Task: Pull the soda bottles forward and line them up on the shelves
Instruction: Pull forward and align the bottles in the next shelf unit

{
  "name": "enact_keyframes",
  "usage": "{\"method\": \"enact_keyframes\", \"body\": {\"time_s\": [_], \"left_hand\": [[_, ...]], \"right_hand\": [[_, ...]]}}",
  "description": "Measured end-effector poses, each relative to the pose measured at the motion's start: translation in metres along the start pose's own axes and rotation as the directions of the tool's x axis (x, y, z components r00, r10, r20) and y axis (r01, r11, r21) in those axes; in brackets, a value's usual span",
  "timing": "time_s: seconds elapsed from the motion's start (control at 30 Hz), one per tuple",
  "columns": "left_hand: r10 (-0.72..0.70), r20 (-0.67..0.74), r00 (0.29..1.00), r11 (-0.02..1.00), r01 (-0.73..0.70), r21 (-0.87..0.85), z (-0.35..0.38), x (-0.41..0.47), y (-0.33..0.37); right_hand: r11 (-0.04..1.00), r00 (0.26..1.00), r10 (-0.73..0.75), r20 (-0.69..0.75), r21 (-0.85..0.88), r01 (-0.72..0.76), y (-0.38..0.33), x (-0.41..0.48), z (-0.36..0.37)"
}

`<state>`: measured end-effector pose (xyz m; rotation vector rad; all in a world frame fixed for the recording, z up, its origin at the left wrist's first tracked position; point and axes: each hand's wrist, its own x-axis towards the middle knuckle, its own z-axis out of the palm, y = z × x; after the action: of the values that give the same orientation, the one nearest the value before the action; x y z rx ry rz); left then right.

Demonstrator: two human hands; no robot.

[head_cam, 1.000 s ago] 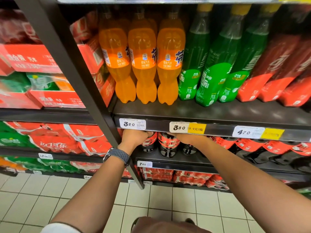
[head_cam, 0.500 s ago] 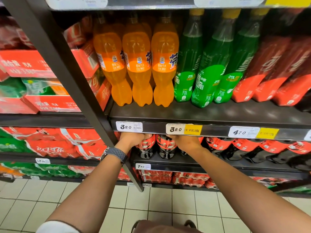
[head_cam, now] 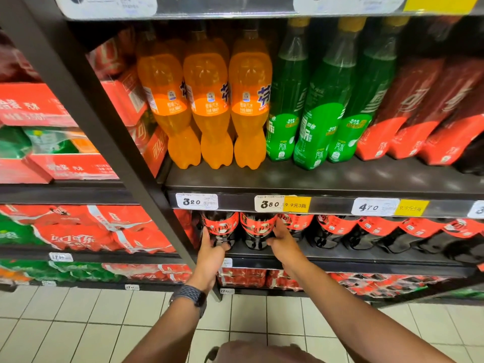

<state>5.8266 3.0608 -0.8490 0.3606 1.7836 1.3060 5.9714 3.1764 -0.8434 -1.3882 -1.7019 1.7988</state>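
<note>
A shop aisle: dark metal shelves [head_cam: 314, 179] above a pale tiled floor [head_cam: 78, 323]. Orange bottles [head_cam: 209, 106] and green bottles [head_cam: 322, 113] stand set back on the upper shelf. Below the price tags [head_cam: 269, 204], a row of cola bottles [head_cam: 366, 229] runs off to the right.

The left hand [head_cam: 209, 255] wraps the base of the end bottle [head_cam: 220, 226], thumb across its front, fingers up its left side. The right hand [head_cam: 284, 243] holds the next bottle [head_cam: 258, 227], fingers along its right side and thumb low at the front. How far they reach behind I cannot tell. Both bottles stand side by side, close to the lower shelf's front edge.

The step looks like drawing this pair to the lip. A low grip suits it. Slide rather than lift, so the tall bottles stay upright. Pull both evenly, stop level with the edge, and turn the labels outward.
</note>
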Motion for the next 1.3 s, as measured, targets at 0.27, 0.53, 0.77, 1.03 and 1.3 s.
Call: {"method": "enact_keyframes", "body": {"time_s": [0.27, 0.53, 0.77, 1.03, 1.3], "left_hand": [[-0.025, -0.091, 0.996, 0.999, 0.027, 0.021, 0.001, 0.001, 0.000], [-0.113, 0.235, 0.965, 0.959, 0.044, 0.281, 0.103, -0.018, -0.010], [-0.039, 0.203, 0.978, 0.974, -0.008, 0.227, 0.169, -0.006, 0.021], [-0.067, 0.209, 0.976, 0.994, 0.046, 0.103, 0.178, -0.012, 0.010], [-0.022, 0.205, 0.978, 0.991, -0.006, 0.135, 0.145, -0.016, -0.002]], "right_hand": [[0.998, 0.999, 0.041, -0.003, -0.042, -0.041, 0.012, -0.001, -0.007], [0.976, 0.955, 0.195, -0.222, 0.139, -0.167, 0.048, -0.013, -0.085], [0.984, 0.986, 0.137, -0.092, 0.124, -0.125, 0.032, 0.002, -0.104], [0.992, 0.994, 0.102, 0.049, 0.067, -0.105, 0.028, 0.007, -0.107], [0.962, 0.991, 0.136, -0.017, 0.240, -0.128, 0.035, -0.003, -0.123]]}}
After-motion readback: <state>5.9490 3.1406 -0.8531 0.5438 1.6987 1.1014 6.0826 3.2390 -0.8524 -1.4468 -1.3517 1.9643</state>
